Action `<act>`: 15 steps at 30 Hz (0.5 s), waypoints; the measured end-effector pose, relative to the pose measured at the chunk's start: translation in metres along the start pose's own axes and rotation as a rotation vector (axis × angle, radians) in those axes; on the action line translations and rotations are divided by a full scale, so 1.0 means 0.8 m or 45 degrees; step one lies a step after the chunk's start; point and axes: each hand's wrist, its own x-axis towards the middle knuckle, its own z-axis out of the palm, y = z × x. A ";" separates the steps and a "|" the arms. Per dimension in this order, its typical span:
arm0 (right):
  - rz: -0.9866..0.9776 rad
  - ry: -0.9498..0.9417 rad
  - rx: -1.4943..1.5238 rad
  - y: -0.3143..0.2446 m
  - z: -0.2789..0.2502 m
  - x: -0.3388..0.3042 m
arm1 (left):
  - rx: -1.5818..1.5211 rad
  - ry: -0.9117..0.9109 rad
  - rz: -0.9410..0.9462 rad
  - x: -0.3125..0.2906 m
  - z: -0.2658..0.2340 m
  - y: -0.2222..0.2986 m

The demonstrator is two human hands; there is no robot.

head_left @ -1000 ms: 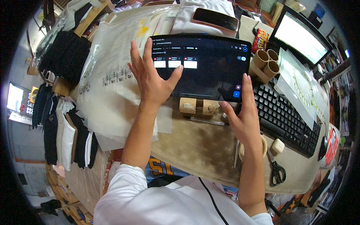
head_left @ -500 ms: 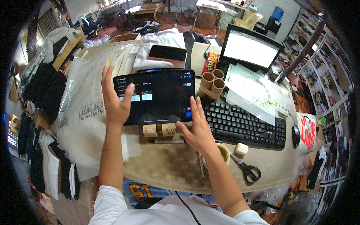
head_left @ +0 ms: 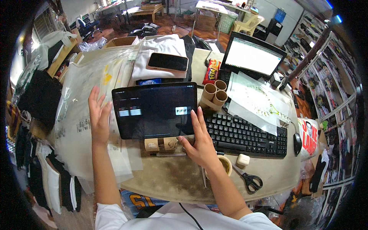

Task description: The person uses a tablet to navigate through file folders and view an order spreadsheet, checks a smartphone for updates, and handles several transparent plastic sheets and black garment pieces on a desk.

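Note:
A black tablet (head_left: 153,122) with a lit dark screen sits tilted above the desk's middle, its lower edge over brown cardboard rolls (head_left: 151,145). My left hand (head_left: 99,120) is off the tablet's left side, fingers stretched and thumb apart, holding nothing. At the lower right corner, my right hand (head_left: 202,143) clasps the tablet, two fingers along its side edge and the thumb at its bottom edge; the other fingers are hidden. A pen (head_left: 166,155) lies below the rolls. Behind the tablet, a phone (head_left: 168,62) rests on folded white cloth (head_left: 140,71).
Right of the tablet are taped cardboard tubes (head_left: 219,97), a red snack packet (head_left: 211,73), a keyboard (head_left: 245,135), a mouse (head_left: 297,143) and a monitor (head_left: 253,53). Scissors (head_left: 252,182), a tape roll (head_left: 226,165) and a white earbud case (head_left: 243,159) lie nearer. Clear plastic sheets (head_left: 82,111) cover the left.
My left hand has moved left, from over the tablet's screen to beside it. A bright picture now shows at the screen's right. My right hand stays at the corner; the whole view has shifted slightly.

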 end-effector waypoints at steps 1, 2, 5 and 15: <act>-0.006 -0.001 -0.020 -0.001 -0.002 0.002 | -0.092 0.024 -0.045 0.005 0.005 -0.014; -0.025 0.001 -0.027 -0.001 -0.003 0.004 | -0.184 0.048 -0.090 0.009 0.009 -0.024; -0.050 0.017 -0.047 0.002 -0.005 0.007 | -0.361 0.096 -0.145 0.003 0.022 -0.047; 0.015 0.016 -0.087 0.004 0.009 -0.001 | -0.532 -0.092 -0.324 -0.012 0.008 -0.066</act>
